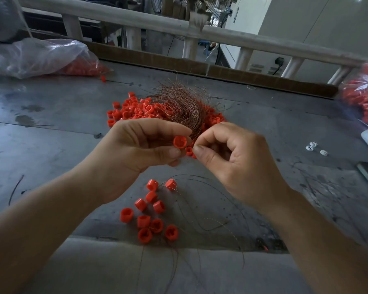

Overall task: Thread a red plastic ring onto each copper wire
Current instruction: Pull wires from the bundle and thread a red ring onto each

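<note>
Frame ctr: red plastic ring point(180, 142) is pinched betw. thumb & fingers of left hand point(136, 149). Right hand point(232, 153) is pinched at lower end of copper wire bundle point(179, 107); a single strand can't be made out. Ring judged light, rigid: outer wall to be held. Wire thin, springy: to be taken near tip.

Cannot see the lower end of the copper wire bundle point(183, 107) behind the left grip point(136, 149), nor much of the ring pile point(132, 109) under it. Cannot tell whether a wire sits in the pinch of the right grip point(232, 153): too fine. Cannot identify the small white pieces point(312, 145) on the counter point(51, 128). Can see only part of the blurred right bag point(365, 96), cut by the edge.
</note>
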`<act>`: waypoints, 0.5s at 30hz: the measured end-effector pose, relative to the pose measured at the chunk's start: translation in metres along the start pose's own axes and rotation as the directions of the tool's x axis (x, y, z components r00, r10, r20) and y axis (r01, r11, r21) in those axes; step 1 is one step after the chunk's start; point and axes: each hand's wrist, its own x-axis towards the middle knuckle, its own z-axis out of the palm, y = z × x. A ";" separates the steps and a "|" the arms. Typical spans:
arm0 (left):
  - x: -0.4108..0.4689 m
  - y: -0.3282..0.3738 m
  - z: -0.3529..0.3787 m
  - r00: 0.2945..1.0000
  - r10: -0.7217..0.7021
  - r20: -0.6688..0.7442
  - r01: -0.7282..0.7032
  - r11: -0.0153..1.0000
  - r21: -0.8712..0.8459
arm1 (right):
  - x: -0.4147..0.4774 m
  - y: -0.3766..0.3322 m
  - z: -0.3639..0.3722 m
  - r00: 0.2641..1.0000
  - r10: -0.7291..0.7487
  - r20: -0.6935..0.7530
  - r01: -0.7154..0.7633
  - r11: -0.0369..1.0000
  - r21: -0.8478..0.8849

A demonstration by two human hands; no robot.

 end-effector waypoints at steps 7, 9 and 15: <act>0.001 -0.002 -0.004 0.998 -0.048 0.028 0.050 0.993 -0.111 | 0.000 0.001 -0.006 0.999 0.047 -0.023 -0.047 0.999 0.004; 0.000 -0.002 -0.005 0.998 -0.054 0.044 0.060 0.989 -0.136 | 0.000 0.002 -0.007 0.998 0.048 -0.029 -0.048 0.999 -0.003; 0.000 -0.003 -0.005 0.998 -0.048 0.049 0.054 0.990 -0.131 | 0.000 0.000 -0.007 0.998 0.049 -0.032 -0.049 0.999 -0.009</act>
